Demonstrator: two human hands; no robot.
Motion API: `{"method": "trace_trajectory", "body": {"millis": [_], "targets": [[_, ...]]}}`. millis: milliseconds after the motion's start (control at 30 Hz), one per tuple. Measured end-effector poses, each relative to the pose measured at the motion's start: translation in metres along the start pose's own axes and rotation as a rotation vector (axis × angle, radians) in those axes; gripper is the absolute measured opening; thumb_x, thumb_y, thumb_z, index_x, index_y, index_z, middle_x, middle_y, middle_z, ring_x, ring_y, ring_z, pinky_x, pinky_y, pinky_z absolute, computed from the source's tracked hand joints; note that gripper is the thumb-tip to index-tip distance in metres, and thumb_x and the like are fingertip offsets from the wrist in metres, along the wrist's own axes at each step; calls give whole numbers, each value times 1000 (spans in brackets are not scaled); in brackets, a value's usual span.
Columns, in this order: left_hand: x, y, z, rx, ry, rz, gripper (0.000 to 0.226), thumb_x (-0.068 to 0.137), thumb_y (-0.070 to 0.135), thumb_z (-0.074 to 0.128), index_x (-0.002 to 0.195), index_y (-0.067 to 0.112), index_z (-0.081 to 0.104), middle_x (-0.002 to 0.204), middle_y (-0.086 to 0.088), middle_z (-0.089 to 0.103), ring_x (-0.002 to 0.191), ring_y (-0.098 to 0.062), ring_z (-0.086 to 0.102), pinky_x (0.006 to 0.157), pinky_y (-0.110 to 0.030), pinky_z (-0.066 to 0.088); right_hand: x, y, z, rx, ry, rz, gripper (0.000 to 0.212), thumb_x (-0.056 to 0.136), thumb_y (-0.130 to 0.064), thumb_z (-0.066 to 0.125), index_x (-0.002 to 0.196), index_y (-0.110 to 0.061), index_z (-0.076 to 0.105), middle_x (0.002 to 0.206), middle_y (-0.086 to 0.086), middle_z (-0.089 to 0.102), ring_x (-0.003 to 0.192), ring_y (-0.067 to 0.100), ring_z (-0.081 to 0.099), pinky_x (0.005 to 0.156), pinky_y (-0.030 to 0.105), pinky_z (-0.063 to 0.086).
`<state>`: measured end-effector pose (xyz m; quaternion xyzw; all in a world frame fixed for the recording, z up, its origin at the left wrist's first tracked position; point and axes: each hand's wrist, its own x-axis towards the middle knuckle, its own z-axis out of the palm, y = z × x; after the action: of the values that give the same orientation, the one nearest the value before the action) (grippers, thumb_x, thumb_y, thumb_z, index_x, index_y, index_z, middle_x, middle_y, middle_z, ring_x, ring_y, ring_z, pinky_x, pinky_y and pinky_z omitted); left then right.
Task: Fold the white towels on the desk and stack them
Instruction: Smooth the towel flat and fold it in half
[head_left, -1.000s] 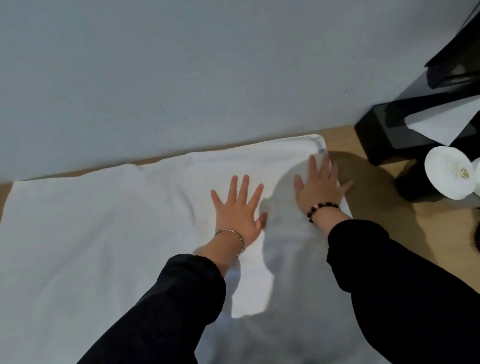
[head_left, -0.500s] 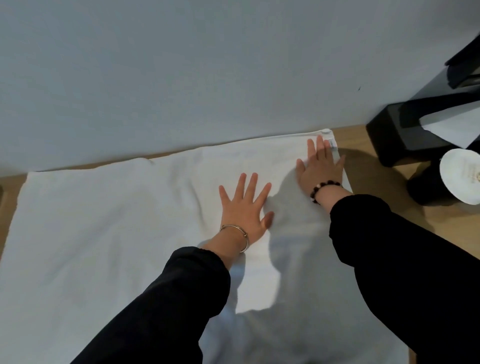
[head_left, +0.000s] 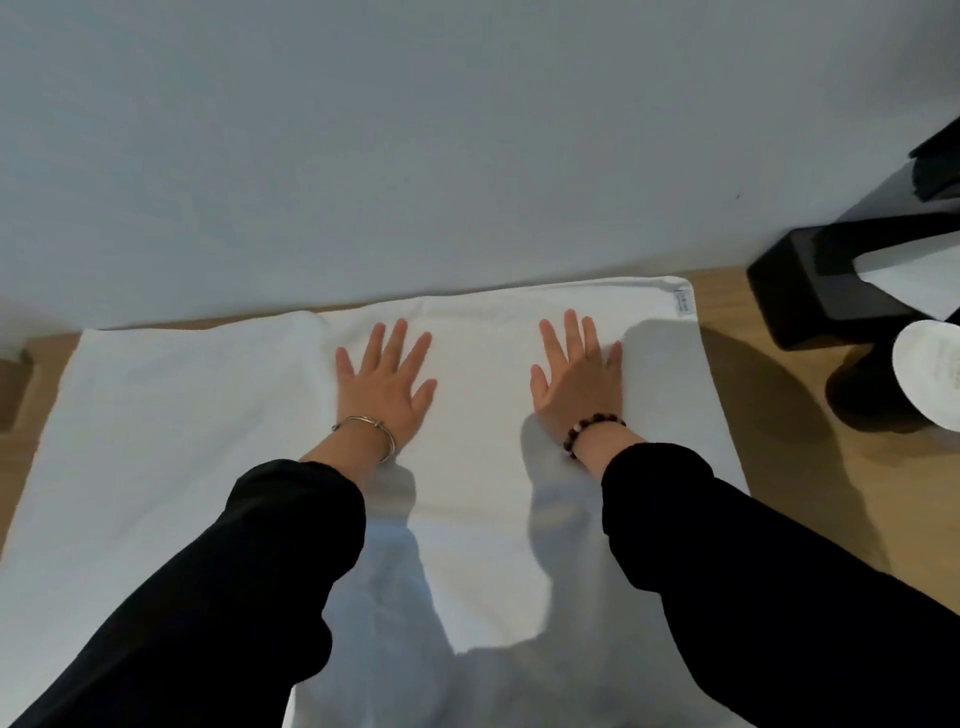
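I am seeing the left hand and right hand lying flat, fingers spread wide, pressing on the white towel at frame centre. The towel is lying smooth and soft-looking across the wooden desk, its far edge running along the plain grey wall. A glossy black angular object is standing at upper right.
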<state>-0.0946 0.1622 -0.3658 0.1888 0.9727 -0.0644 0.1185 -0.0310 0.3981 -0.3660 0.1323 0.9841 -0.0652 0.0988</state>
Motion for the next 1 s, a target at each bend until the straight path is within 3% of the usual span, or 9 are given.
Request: {"method": "trace_trajectory", "body": {"millis": [133, 300, 433, 600, 800, 1000], "targets": [[-3, -7, 1, -44, 12, -85, 59, 96, 48, 10, 150, 31, -5, 158, -1, -13, 145, -22, -13, 112, -56, 0, 3, -17, -2, -71, -41, 78, 60, 99, -38, 22, 152, -22, -4, 159, 5, -11, 146, 26, -6, 114, 54, 5], [0, -23, -6, -35, 0, 17, 57, 99, 43, 16, 151, 28, -2, 159, -2, -11, 145, -23, -15, 112, -55, -3, 11, -86, -4, -51, 2, -146, 60, 100, -36, 21, 152, -17, -2, 159, 4, -10, 146, 24, -6, 115, 48, 4], [-6, -65, 4, -48, 11, -6, 58, 98, 46, 14, 150, 30, -7, 157, 0, -18, 144, -22, -17, 113, -53, -2, 17, -141, 3, 34, -73, -231, 57, 100, -37, 20, 152, -22, -1, 160, 0, -8, 146, 20, -6, 116, 47, 2], [-13, -111, 17, -118, -19, -100, 58, 96, 52, 9, 148, 37, -11, 157, 5, -18, 145, -18, -16, 114, -49, -2, 9, -146, 18, 9, 14, -189, 59, 98, -39, 29, 152, -27, 9, 160, -2, 0, 147, 20, 0, 113, 53, 4], [-25, -161, 26, -153, -28, -336, 57, 95, 53, 7, 147, 38, -14, 157, 8, -18, 144, -18, -16, 114, -52, 2, 11, -148, 16, -26, 2, -162, 60, 95, -40, 25, 151, -30, 8, 160, -3, -2, 146, 18, -3, 114, 54, 3], [-56, -174, 24, -226, -48, -269, 56, 98, 47, 15, 150, 32, -1, 159, 1, -10, 145, -24, -13, 112, -57, 4, 0, -192, 5, -39, -79, -18, 59, 100, -35, 21, 152, -22, -3, 159, 4, -13, 146, 23, -9, 115, 54, 0]]}}
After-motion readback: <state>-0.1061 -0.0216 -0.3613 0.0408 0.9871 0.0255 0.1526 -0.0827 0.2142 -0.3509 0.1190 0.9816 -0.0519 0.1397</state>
